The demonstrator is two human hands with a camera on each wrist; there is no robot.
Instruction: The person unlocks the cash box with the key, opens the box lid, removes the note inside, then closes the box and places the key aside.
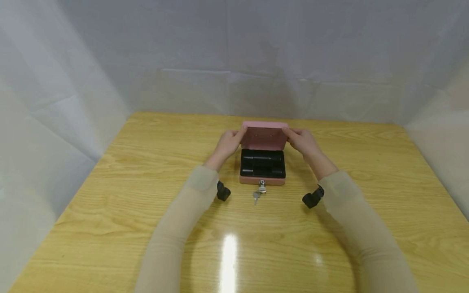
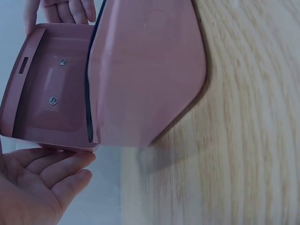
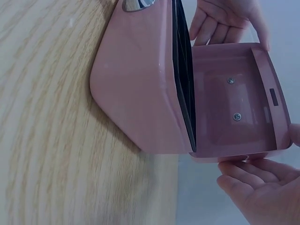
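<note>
Now both hands hold cash box lid.

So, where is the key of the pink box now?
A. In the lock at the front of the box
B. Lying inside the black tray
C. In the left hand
A: the key sits in the lock on the front of the pink box, a second key hanging below it.

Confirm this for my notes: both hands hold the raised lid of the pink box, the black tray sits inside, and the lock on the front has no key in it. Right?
Not quite. The lock does have a key in it, with another hanging below, as the head view shows. The rest stands: left hand and right hand hold the raised lid of the pink box, black tray inside.
</note>
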